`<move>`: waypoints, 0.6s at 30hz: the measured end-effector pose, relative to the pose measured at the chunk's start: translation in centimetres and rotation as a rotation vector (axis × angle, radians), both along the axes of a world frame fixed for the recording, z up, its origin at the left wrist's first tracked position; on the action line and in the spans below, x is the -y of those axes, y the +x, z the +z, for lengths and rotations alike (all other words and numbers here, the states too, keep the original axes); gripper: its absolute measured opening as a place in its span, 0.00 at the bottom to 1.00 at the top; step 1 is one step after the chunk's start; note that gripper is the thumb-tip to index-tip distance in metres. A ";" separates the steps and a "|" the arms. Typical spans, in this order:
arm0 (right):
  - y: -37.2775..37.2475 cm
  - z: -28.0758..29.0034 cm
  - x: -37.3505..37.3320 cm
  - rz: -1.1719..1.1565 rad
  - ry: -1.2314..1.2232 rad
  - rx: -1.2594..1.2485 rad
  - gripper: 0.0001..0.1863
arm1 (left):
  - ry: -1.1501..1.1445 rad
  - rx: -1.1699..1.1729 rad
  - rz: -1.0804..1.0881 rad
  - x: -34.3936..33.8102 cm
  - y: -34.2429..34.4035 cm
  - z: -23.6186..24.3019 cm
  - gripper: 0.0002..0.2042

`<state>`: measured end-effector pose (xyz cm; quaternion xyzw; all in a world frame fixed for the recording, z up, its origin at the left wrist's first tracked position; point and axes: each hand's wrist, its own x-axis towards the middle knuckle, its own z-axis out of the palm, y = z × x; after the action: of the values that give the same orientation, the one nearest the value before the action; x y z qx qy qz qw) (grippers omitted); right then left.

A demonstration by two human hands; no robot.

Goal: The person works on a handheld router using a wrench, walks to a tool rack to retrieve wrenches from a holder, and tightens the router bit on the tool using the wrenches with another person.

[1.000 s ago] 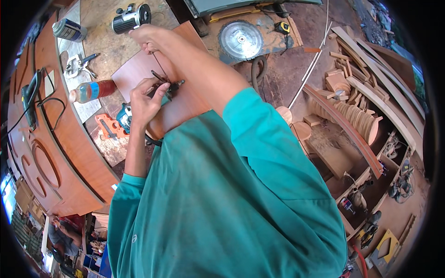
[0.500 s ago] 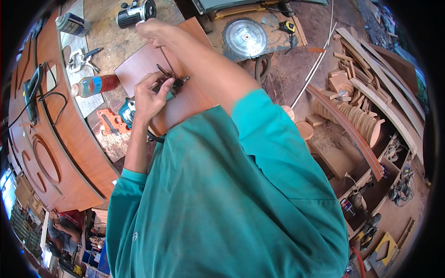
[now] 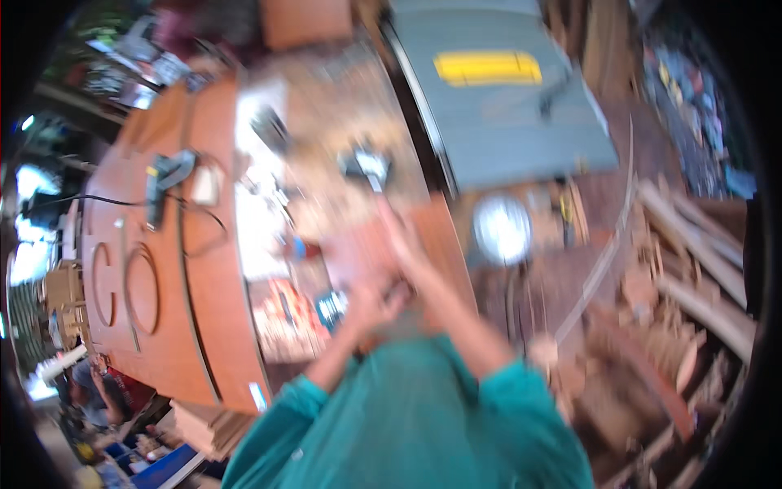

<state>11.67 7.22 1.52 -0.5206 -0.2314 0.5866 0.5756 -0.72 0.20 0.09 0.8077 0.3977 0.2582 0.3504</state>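
Motion smears the head view. My left hand (image 3: 373, 303) is bent over a reddish-brown wood panel (image 3: 440, 244), its fingers closed around a small dark part that I cannot make out. Beside that wrist lies a teal-and-black power tool (image 3: 331, 309), partly covered by the hand. My right hand (image 3: 394, 226) reaches forward over the panel; its fingers are too blurred to read. Just beyond its fingertips sits a black-and-silver cylindrical tool (image 3: 366, 167) on the bench.
Left of the panel are a bottle with a blue band (image 3: 303, 248), an orange jig (image 3: 285, 308) and a can (image 3: 269, 129). A corded tool (image 3: 167, 181) lies on large brown panels. To the right are a round saw blade (image 3: 501, 229), a grey machine top (image 3: 505, 122) and wood offcuts.
The view has swung up and left, so the bench sits lower and further right and more of the grey machine shows. Both hands remain over the panel.
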 end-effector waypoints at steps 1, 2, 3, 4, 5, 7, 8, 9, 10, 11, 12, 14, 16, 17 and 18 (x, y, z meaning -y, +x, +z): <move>1.5 -1.7 0.9 -0.055 0.054 -0.026 0.22 | 0.055 0.066 0.002 0.1 1.6 0.0 0.11; 2.6 -1.3 1.7 -0.046 -0.022 -0.073 0.20 | 0.140 0.047 -0.055 0.1 1.7 -0.4 0.09; 3.3 -1.1 2.9 -0.013 -0.038 -0.133 0.23 | 0.133 -0.003 -0.076 0.8 1.7 0.9 0.10; 3.4 -1.1 3.0 -0.004 -0.010 -0.123 0.25 | 0.149 -0.023 -0.081 0.9 1.6 0.7 0.11; 3.1 -0.8 2.7 0.003 0.006 -0.116 0.27 | 0.153 -0.045 -0.087 0.9 1.2 0.6 0.12; 1.9 0.8 2.7 0.058 0.009 -0.124 0.27 | 0.199 -0.074 -0.057 1.2 0.6 1.0 0.13; 1.5 1.4 2.8 0.083 -0.018 -0.141 0.28 | 0.214 -0.111 -0.058 1.4 0.5 1.2 0.14; 1.2 1.5 2.9 0.094 -0.007 -0.132 0.28 | 0.226 -0.103 -0.046 1.7 0.4 1.0 0.14; 1.1 1.3 3.2 0.094 0.002 -0.108 0.28 | 0.227 -0.100 -0.042 2.2 0.3 0.8 0.14; 1.1 1.1 3.2 0.091 0.008 -0.085 0.27 | 0.226 -0.098 -0.039 2.1 0.3 0.9 0.13; 1.3 1.1 3.2 0.095 0.033 -0.109 0.26 | 0.235 -0.144 -0.047 1.9 0.3 1.0 0.13; 1.4 0.4 3.1 0.088 0.081 -0.075 0.25 | 0.253 -0.130 -0.039 1.7 0.5 1.0 0.13; 1.3 -0.2 3.3 0.075 0.124 -0.043 0.24 | 0.266 -0.119 -0.037 1.9 0.7 1.0 0.14; 1.0 0.1 3.1 0.010 0.166 0.004 0.21 | 0.226 -0.127 -0.025 1.8 0.9 1.2 0.14; 0.8 0.4 3.1 -0.056 0.207 0.051 0.19 | 0.186 -0.136 -0.015 1.7 1.0 1.3 0.14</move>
<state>12.49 4.13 1.96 -0.4796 -0.2908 0.5299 0.6361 0.26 -1.49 1.42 0.8553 0.3889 0.2360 0.2480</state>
